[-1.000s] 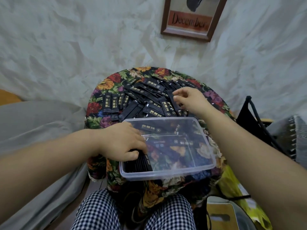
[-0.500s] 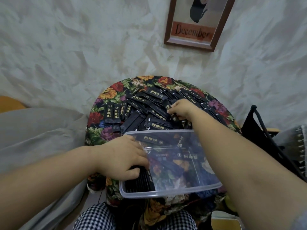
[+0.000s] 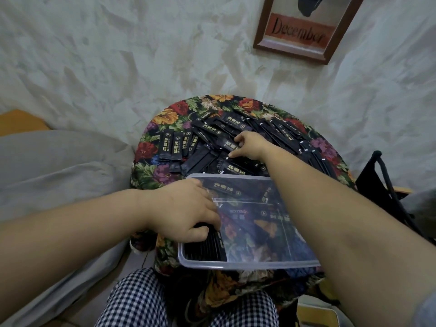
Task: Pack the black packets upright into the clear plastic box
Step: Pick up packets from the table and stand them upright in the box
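Head view, looking down: loose packets (image 3: 266, 131) lie heaped on a round stool under a floral cloth (image 3: 151, 175). Each is a slim black sachet, matt, with gold print and a small round gold mark near one end. Most lie flat and crisscrossed; a few at the heap's left edge lie side by side.

Nearer the person, the box (image 3: 247, 263) sits on the same cloth. It is clear and rectangular with rounded corners, and the flowers show through its floor. In its near-left corner a row (image 3: 203, 246) of packets stands on edge, packed tight against the left wall. A few more packets lie flat against the far wall.

The left hand (image 3: 184, 211) rests on that row, fingers curled over the top edges and thumb pressed to its side. The right hand (image 3: 250, 145) reaches over the box into the heap, thumb and fingers pinching one packet (image 3: 230, 144) at its end.

A framed print (image 3: 304, 27) reading "December" hangs on the pale wall. Checked trousers (image 3: 136, 298) show at the bottom.
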